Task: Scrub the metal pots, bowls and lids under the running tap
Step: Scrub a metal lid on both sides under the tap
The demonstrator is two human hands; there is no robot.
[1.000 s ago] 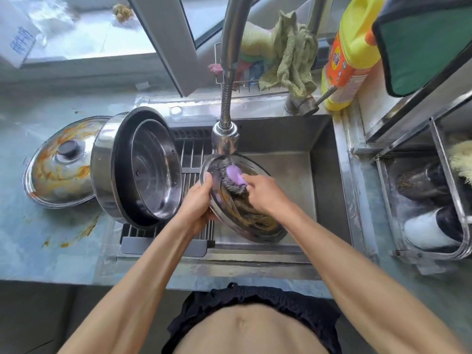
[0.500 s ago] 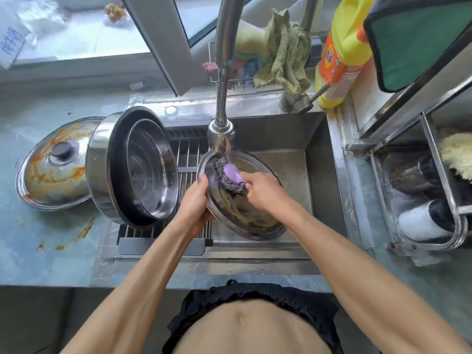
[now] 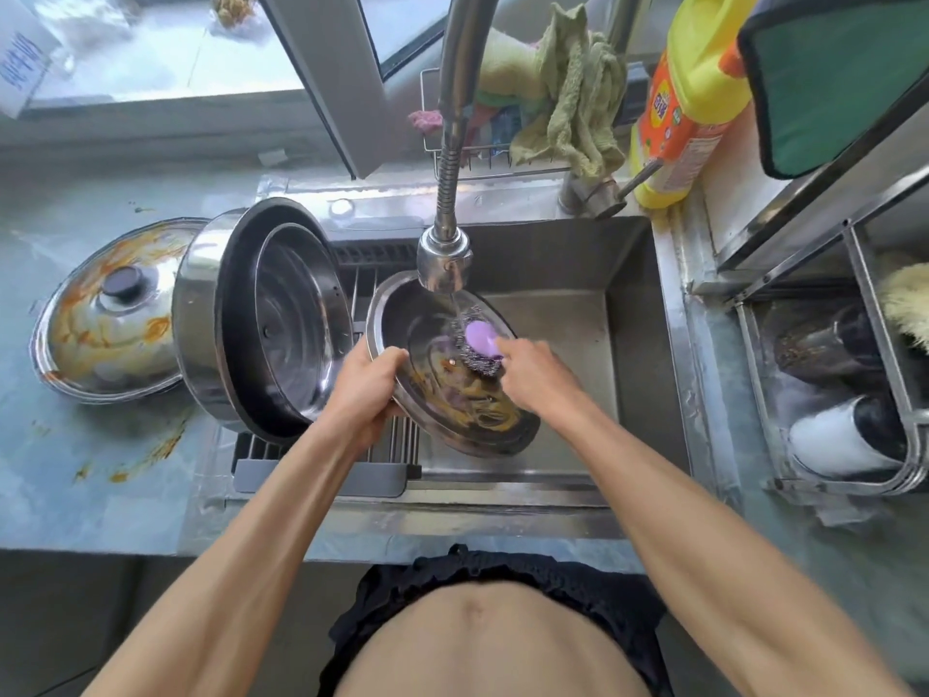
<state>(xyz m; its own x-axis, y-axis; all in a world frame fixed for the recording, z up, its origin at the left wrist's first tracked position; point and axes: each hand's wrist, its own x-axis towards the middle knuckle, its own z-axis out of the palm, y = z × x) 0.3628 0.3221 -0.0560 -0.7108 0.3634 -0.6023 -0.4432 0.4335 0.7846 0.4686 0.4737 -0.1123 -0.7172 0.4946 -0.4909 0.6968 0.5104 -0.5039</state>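
Observation:
A round metal lid (image 3: 427, 339), smeared with orange grease, tilts over the sink under the tap head (image 3: 445, 261), from which a thin stream of water runs. My left hand (image 3: 369, 389) grips the lid's left rim. My right hand (image 3: 530, 372) holds a steel-wool scrubber with a purple handle (image 3: 480, 339) pressed against the lid's inner face. A large metal pot (image 3: 201, 314) lies on its side on the drain rack with a metal bowl (image 3: 296, 319) nested inside. A second greasy lid (image 3: 105, 314) rests on the counter at the left.
The steel sink (image 3: 633, 314) has bare floor to the right of the lid. A yellow detergent bottle (image 3: 688, 98) and green cloths (image 3: 568, 98) stand behind it. A metal rack (image 3: 900, 445) with cups is at the right. Orange smears mark the counter (image 3: 100, 455).
The scrubber has moved from the lid's upper left toward its upper right. My left hand has kept its hold on the rim.

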